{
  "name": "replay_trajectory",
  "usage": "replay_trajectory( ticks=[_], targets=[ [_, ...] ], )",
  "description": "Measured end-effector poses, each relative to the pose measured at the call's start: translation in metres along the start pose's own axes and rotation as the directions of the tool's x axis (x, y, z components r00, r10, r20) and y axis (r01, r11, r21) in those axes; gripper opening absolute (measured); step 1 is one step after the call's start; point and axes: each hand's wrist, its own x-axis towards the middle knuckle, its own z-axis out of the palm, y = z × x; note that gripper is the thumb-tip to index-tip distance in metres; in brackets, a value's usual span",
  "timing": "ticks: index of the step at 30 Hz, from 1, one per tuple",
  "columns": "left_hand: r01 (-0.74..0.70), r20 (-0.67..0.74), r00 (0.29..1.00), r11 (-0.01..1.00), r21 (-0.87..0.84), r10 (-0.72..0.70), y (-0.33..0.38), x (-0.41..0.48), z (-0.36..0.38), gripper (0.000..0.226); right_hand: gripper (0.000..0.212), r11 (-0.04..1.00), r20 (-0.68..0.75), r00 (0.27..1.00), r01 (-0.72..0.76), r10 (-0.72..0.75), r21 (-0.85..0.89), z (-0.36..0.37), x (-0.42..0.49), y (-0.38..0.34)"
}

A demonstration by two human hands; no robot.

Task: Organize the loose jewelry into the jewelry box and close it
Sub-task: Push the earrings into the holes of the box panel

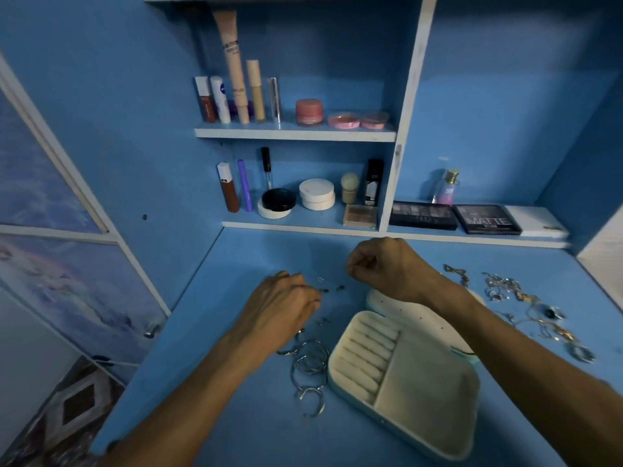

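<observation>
Blue counter (253, 433) carries the open jewelry box (424, 399), lid back to receive pieces. Left hand (283, 308) curls over the small earrings (339, 288), grip unclear. Right hand (387, 267), fist-curled, seemingly pinches one small earring (369, 263), likely gathering pairs.

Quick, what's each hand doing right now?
Left hand: curled over small earrings on the table; grip cannot be told.
Right hand: curled, apparently pinching a tiny piece.
</observation>
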Motion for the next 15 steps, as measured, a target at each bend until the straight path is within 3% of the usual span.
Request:
replay_trajectory(
  ticks=[15],
  targets=[
    [0.130,0.100,0.988,0.985,-0.111,-0.119,0.008,0.020,-0.007,0.017,0.010,0.990,-0.018,0.996,-0.079,0.082,0.117,-0.010,-0.023,0.007]
  ],
)
